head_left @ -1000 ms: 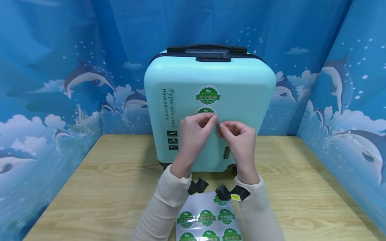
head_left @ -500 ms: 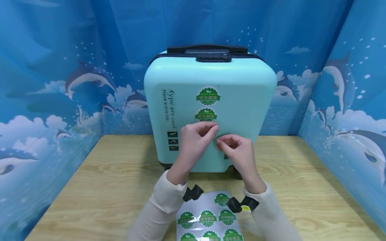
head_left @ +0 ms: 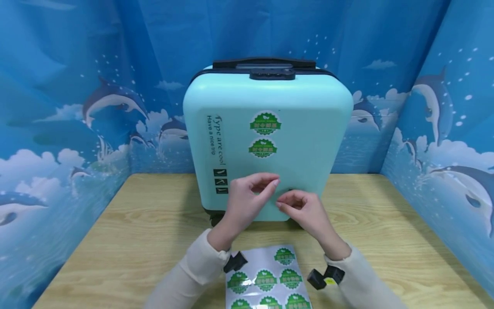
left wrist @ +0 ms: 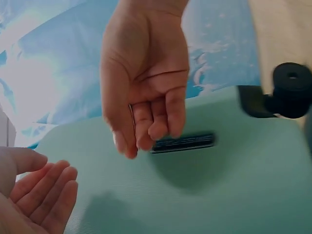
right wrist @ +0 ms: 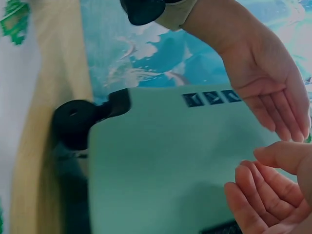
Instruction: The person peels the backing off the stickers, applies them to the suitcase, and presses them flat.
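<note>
A mint-green suitcase (head_left: 305,137) stands upright with two round green stickers (head_left: 265,123) on its front, one above the other. Below the lower sticker, my left hand (head_left: 248,199) is in front of the shell, fingers loosely bent. Lower and to its right, my right hand (head_left: 306,212) hovers near the bottom of the case. Thumb and fingers of both hands show nothing held between them in the wrist views. A dark nameplate (left wrist: 183,142) sits close behind the right hand in the left wrist view. On the table lies a sheet (head_left: 258,259) bearing several green stickers.
The wooden table (head_left: 150,240) carries the suitcase and the sheet. A blue curtain (head_left: 162,34) printed with dolphins encloses the back and sides. Black suitcase wheels (right wrist: 73,124) show at the bottom corners. A black handle (head_left: 266,63) tops the case.
Both hands have moved down the suitcase front, away from the stickers, the right hand also drawing back. The lower sticker, partly covered before, is now in full view.
</note>
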`<action>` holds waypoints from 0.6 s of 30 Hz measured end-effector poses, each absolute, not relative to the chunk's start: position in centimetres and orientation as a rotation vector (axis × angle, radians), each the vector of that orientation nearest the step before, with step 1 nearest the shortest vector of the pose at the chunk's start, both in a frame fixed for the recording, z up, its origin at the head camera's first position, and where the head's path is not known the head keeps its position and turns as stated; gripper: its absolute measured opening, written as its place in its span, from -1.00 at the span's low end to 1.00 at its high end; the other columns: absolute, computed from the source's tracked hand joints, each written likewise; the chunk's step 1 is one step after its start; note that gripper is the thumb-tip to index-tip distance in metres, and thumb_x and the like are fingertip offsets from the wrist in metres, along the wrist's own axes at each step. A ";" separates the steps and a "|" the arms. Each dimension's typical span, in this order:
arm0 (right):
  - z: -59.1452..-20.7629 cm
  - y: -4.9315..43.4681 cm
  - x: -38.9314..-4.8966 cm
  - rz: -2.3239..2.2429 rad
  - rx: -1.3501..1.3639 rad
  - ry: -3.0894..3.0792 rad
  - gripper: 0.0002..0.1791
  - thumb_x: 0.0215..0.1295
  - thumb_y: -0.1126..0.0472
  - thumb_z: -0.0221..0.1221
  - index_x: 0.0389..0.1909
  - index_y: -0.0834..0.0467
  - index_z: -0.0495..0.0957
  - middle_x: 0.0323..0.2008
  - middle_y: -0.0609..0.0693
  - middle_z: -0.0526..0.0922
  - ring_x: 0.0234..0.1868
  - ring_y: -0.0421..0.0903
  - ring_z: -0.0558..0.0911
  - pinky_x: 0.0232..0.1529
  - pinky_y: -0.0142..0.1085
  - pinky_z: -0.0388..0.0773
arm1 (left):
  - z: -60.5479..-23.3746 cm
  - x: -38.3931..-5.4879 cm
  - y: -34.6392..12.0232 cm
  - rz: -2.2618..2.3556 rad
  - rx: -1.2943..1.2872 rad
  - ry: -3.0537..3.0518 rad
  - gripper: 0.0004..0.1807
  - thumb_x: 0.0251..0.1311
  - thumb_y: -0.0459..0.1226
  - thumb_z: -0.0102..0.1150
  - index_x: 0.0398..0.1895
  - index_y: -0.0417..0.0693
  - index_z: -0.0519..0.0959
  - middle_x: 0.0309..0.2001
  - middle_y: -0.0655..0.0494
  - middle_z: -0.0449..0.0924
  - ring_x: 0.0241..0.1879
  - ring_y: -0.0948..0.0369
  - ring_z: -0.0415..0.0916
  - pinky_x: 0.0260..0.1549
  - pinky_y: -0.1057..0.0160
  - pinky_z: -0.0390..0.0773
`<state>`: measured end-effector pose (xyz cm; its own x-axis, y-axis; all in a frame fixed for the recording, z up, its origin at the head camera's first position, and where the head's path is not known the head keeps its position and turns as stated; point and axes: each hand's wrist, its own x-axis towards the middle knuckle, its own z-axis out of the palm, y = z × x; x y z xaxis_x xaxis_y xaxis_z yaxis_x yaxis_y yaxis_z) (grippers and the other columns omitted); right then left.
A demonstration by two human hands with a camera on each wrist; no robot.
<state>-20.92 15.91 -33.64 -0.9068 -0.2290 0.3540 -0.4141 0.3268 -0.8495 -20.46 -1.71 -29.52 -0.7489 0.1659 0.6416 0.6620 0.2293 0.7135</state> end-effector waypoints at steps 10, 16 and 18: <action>-35.8 17.9 -20.4 1.640 0.531 -2.569 -0.82 0.17 0.22 0.28 -0.29 0.27 0.64 -0.36 0.06 0.68 -0.41 -0.09 0.63 -0.43 -0.36 0.57 | -32.3 -19.9 -2.0 -1.440 -0.847 -2.159 -0.84 0.19 -0.30 0.22 -0.22 -0.18 0.67 -0.27 0.09 0.71 -0.35 0.34 0.63 -0.34 0.43 0.60; -36.5 18.8 -19.9 1.667 0.453 -2.624 -0.75 0.18 0.18 0.29 -0.24 0.29 0.62 -0.33 0.06 0.67 -0.37 -0.11 0.63 -0.36 -0.32 0.59 | -34.0 -19.5 -2.3 -1.539 -0.859 -2.262 -0.84 0.20 -0.30 0.21 -0.20 -0.18 0.66 -0.25 0.12 0.70 -0.33 0.37 0.60 -0.33 0.40 0.60; -36.8 19.0 -19.8 1.677 0.440 -2.641 -0.73 0.17 0.16 0.29 -0.23 0.29 0.62 -0.32 0.06 0.68 -0.34 -0.08 0.64 -0.34 -0.32 0.59 | -34.5 -19.4 -2.4 -1.601 -0.841 -2.295 -0.83 0.20 -0.29 0.21 -0.20 -0.18 0.66 -0.24 0.12 0.70 -0.33 0.37 0.60 -0.33 0.38 0.61</action>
<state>-19.82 18.98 -36.78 -0.9610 -0.2423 0.1335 -0.2239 0.3978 -0.8897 -19.40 -2.38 -34.50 -0.8122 0.3274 0.4828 0.5661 0.2430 0.7877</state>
